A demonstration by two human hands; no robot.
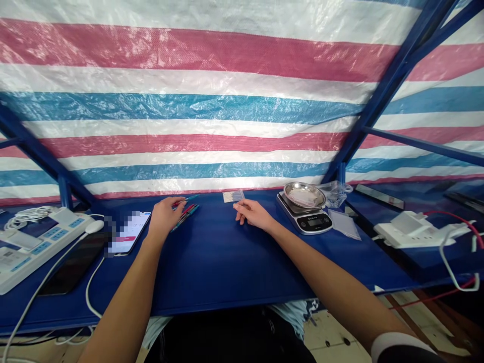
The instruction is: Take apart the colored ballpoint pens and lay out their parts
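Left hand (164,218) touches slim plastic pens (185,216); right hand (254,213) nears clear sleeve (237,194).

Clear sliver (238,194) — too small to tell

Inspected for legible markings: I can read none with certainty. The black rectangular display (315,221) on the silver digital kitchen scale shows dark characters, too small to read. The white screen of the black smartphone (130,234) carries small figures and a red bar, and part of it is pixelated. The small pale printed card (228,196) bears print, likewise too small. The blue labels on the white plastic power strip (45,242) are also illegible.
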